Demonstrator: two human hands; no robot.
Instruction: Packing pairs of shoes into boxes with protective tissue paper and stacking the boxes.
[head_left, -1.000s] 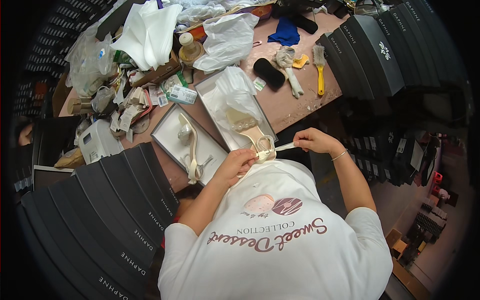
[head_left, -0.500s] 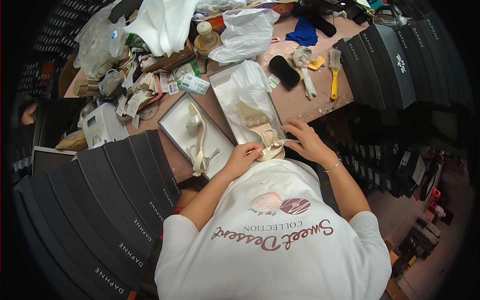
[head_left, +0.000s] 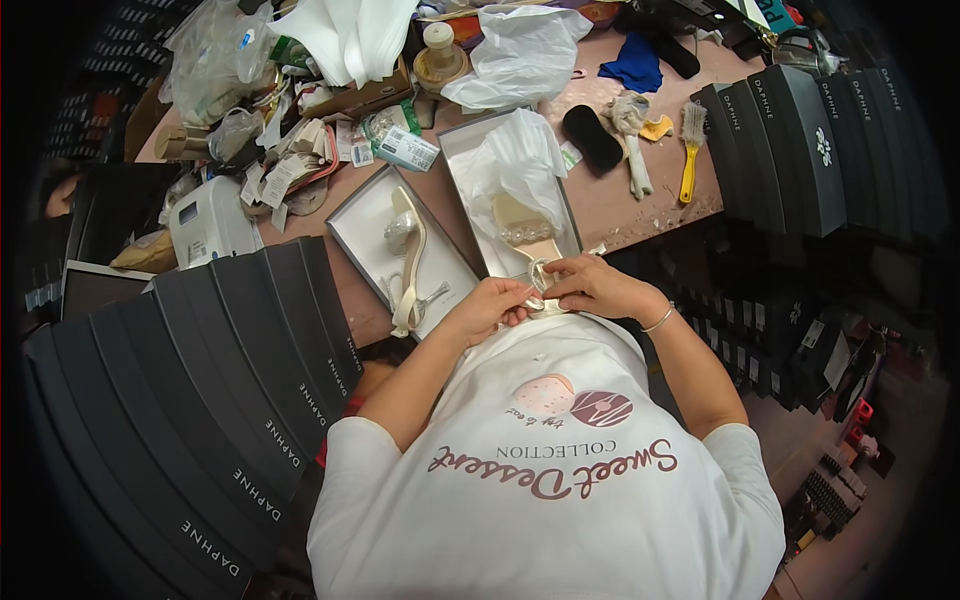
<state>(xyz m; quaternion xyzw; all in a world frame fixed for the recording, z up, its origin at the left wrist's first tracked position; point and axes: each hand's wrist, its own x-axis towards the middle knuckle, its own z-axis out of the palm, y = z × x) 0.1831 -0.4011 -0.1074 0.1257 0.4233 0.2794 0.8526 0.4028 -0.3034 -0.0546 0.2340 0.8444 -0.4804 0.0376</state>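
A cream sandal with a clear beaded band lies partly in the right grey box, its heel end close to my shirt. My left hand is closed, thumb and fingertips pinching the sandal's pale ankle strap. From the other side my right hand bends over the same strap, fingers pressed together on it and covering much of the buckle area. The matching sandal lies on its side in the left grey box part, its clear heel pointing right. White tissue paper bunches beyond the held sandal.
Dark shoeboxes stand in rows at left and right. On the pink table are a yellow-handled brush, a black sponge-like pad, a blue cloth, a glue-like jar, paper tags and a white machine.
My right hand has come in to the left, its spread fingers now closed at the strap beside my left hand. The whole view has shifted slightly.
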